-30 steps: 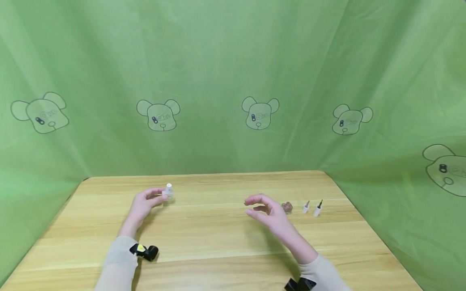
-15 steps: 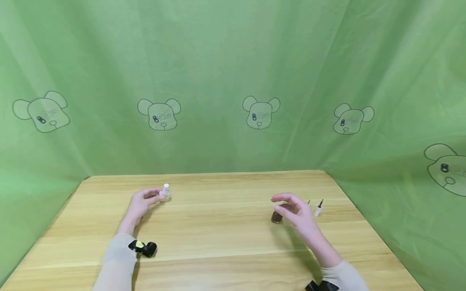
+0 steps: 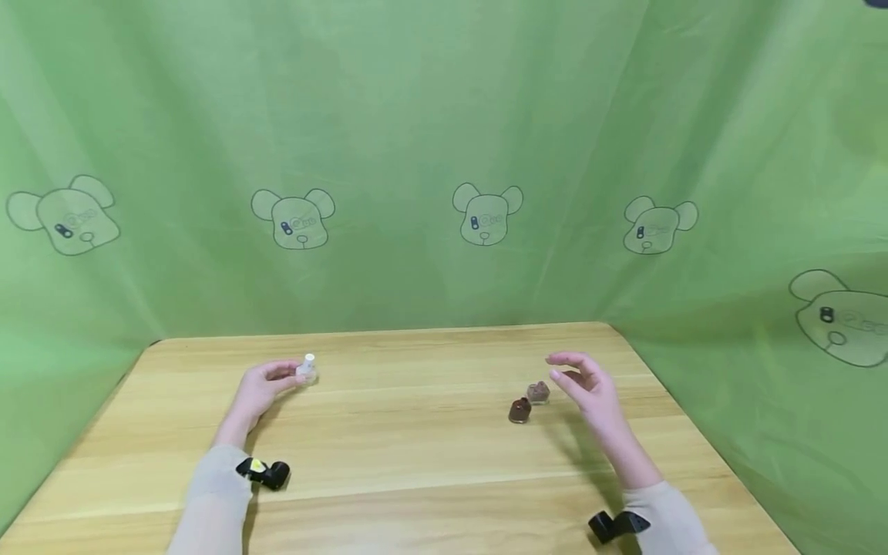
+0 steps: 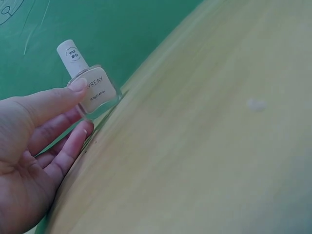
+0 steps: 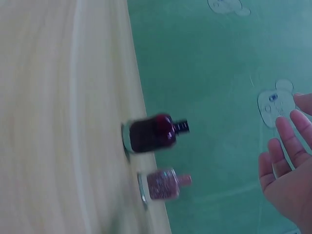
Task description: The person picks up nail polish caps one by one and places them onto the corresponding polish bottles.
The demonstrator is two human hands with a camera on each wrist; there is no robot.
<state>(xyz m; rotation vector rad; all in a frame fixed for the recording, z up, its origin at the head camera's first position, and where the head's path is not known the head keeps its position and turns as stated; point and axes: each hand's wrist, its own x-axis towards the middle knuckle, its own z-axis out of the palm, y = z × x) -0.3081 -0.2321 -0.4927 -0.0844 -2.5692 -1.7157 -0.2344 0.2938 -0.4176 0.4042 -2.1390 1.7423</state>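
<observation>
In the head view my left hand [image 3: 258, 391] pinches a pale nail polish bottle [image 3: 306, 373] with a white cap at the left of the table. The left wrist view shows this bottle [image 4: 99, 92] tilted, with the thumb on its lettered front. My right hand [image 3: 593, 391] is at the right, fingers loosely bent and nothing between them. Just left of it stand two capless polish bottles: a dark brown-red one [image 3: 519, 412] and a sparkly mauve one [image 3: 538, 393]. Their bare necks show in the right wrist view, where the dark bottle [image 5: 150, 134] is the taller.
The wooden table [image 3: 409, 447] ends at the back against a green curtain [image 3: 388, 277] printed with bear faces. Another curtain side closes off the right. The two white brush caps seen earlier at the right are hidden behind my right hand.
My right hand first moved right to the mauve bottle, and the dark bottle now stands beside it, released. The hand then went further right, over the brush caps. My left hand barely moved.
</observation>
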